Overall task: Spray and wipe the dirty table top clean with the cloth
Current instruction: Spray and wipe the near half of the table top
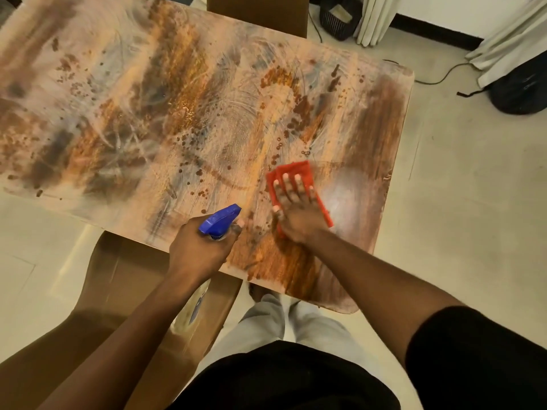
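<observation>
The table top (183,108) is smeared with brown and orange streaks and spots nearly all over. A red cloth (299,173) lies flat on it near the right front part, and my right hand (296,205) presses down on it with fingers spread. A paler, hazy patch shows just right of the cloth. My left hand (198,247) grips a spray bottle with a blue trigger head (220,221), held over the table's front edge with the nozzle pointing right towards the cloth. The bottle's body is mostly hidden under my hand and forearm.
A brown chair (130,279) stands at the table's front edge under my left arm, and another chair back (257,13) is at the far side. A black basket (340,19), curtains (376,19), a cable and a black bag (521,90) are on the floor at the right.
</observation>
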The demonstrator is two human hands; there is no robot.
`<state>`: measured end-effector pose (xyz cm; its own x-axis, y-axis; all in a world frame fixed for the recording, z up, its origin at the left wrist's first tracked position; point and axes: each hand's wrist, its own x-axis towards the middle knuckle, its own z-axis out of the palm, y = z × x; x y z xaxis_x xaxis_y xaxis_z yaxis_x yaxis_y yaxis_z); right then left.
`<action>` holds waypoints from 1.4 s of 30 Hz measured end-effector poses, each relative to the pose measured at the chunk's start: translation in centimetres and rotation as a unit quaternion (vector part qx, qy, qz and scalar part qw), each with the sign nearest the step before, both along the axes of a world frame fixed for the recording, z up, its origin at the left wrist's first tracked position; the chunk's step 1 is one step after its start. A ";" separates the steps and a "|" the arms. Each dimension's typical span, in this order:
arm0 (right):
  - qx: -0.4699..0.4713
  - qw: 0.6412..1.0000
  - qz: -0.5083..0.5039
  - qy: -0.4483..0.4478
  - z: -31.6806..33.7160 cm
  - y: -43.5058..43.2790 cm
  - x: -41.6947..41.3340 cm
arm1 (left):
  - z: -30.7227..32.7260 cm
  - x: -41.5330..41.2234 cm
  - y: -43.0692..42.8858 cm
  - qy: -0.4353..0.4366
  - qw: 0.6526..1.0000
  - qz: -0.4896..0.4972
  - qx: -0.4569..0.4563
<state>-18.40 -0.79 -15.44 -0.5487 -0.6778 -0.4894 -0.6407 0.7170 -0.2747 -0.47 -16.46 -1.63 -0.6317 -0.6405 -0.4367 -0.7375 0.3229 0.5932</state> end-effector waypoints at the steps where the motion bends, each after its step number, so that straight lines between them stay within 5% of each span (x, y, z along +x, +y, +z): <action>1: -0.013 0.999 0.044 -0.011 0.0 -0.8 2.2 | 0.1 0.1 0.0 0.000 1.000 -0.003 -0.004; 4: -0.062 0.986 0.156 -0.015 -0.7 -0.6 9.3 | 0.2 -0.1 0.0 0.005 1.000 -0.009 -0.009; 8: -0.072 0.982 0.174 0.033 -1.3 6.9 14.5 | -0.1 -0.3 -0.1 0.011 1.000 -0.008 -0.004; 15: -0.021 0.998 0.032 0.042 0.1 21.6 11.8 | -1.5 0.5 1.2 0.013 0.998 -0.053 0.039; 25: -0.013 0.986 -0.160 0.034 0.5 16.2 -4.8 | -2.2 3.9 3.7 -0.035 0.988 -0.149 0.033; 32: -0.044 0.977 -0.204 0.045 -0.7 15.9 3.7 | -2.3 4.0 3.8 -0.024 0.990 -0.115 0.073; 37: -0.059 0.992 -0.101 0.042 -0.9 14.1 13.7 | -1.8 2.4 3.2 -0.025 0.993 -0.083 0.082; 42: -0.071 0.993 0.095 0.018 -1.3 7.7 14.4 | -1.1 0.0 2.3 -0.002 0.996 -0.070 0.047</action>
